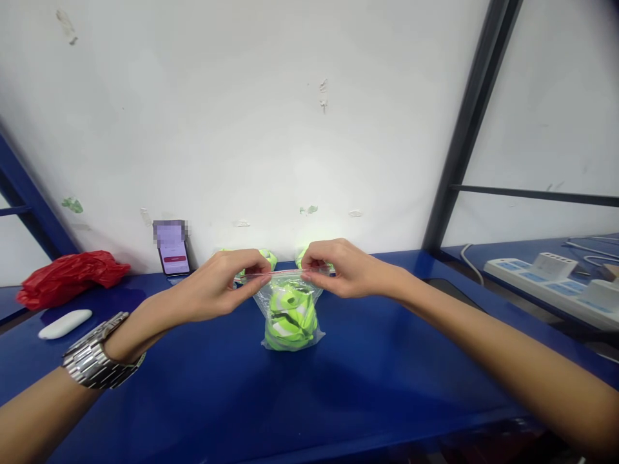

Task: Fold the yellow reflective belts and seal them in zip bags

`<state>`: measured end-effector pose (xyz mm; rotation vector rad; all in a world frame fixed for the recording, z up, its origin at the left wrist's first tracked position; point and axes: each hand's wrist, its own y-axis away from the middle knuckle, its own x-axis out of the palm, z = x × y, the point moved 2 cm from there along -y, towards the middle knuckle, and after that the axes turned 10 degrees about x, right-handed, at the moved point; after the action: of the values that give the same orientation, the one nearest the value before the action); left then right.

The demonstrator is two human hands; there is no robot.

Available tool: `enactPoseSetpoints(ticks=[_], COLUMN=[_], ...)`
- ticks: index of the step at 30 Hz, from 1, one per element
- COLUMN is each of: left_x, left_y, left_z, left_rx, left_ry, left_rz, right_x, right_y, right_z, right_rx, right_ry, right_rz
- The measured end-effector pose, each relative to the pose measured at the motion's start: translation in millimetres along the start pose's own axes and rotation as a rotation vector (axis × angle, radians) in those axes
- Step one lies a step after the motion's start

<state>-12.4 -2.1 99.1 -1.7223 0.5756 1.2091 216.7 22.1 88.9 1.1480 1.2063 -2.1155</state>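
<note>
A clear zip-lock bag [291, 316] with a folded neon-yellow fabric item inside stands upright on the blue table [193, 393]. My left hand [235, 280] pinches the left end of the bag's top edge between thumb and fingers. At the other end of that edge, my right hand [333, 267] has a similar pinch. A thin red line runs along the seal between the two hands. Whether the seal is closed I cannot tell. Behind my hands, more neon-yellow bundles [267, 258] are partly hidden.
A phone [173, 250] leans against the white wall. At the left lie a crumpled red plastic bag [72, 277] and a white rounded object [65, 324]. Beyond my right arm are a dark flat object [454, 293] and a power strip [546, 283] with plugs and cables.
</note>
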Motion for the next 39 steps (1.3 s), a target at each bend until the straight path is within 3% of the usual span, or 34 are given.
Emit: enactPoseSetpoints(ticks=[12,20,33,39], left_x=[1.5,2.7,4.4,9.4], left_y=[1.1,-5.9,-10.2,-15.0], left_z=[-1.8,-3.5,-9.4,-12.3], left_rx=[0.012,-0.006,0.0,0.086], left_ry=[-0.092,-0.003,-0.017,-0.075], left_rz=[0.024,0.045,0.078,0.067], right_x=[5.5,3.9,8.1,12.2], right_y=[-4.3,-5.0,-6.0,-10.1], right_z=[5.3,4.2,8.5,12.2], right_rx=[-0.045,0.016,-0.006,-0.028], right_ry=[0.075,-0.045,-0.076,-0.021], right_rz=[0.0,0.027,-0.01,-0.012])
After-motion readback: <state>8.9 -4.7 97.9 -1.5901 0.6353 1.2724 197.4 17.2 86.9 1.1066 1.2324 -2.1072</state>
